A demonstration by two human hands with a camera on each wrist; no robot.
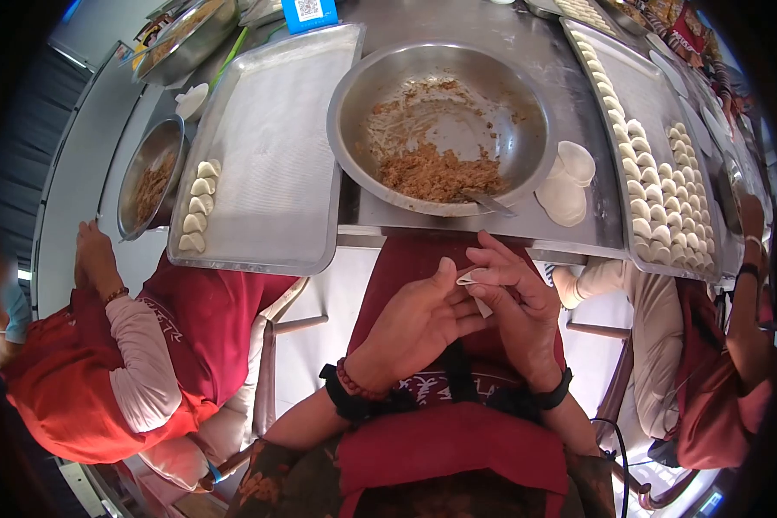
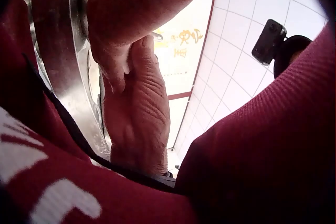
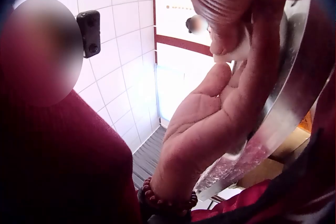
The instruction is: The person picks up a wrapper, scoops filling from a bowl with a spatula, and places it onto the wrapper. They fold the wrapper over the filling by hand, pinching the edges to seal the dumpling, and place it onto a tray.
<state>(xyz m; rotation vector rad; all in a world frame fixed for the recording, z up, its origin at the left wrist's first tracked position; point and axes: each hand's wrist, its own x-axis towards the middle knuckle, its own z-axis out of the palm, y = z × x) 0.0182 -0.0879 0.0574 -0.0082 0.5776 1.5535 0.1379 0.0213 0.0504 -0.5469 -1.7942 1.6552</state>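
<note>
In front of the red apron, both hands meet at a small folded dumpling wrapper [image 1: 483, 306], pale and partly hidden by fingers. The right hand [image 1: 520, 312] pinches it between thumb and fingers, other fingers spread upward. From the other side the left hand [image 1: 413, 326], palm turned up, holds the wrapper's edge with thumb and fingertips. The right wrist view shows the wrapper [image 3: 239, 53] as a pale strip between the two hands' fingertips. Beyond the hands stands a steel bowl [image 1: 345, 129] of minced filling [image 1: 436, 175], a spoon [image 1: 490, 203] leaning inside.
Round wrappers [image 1: 563, 200] lie stacked right of the bowl. The left tray [image 1: 272, 112] carries a short row of dumplings [image 1: 197, 207]; the right tray [image 1: 609, 53] holds many rows. A smaller bowl [image 1: 128, 194] stands far left. People sit on both sides.
</note>
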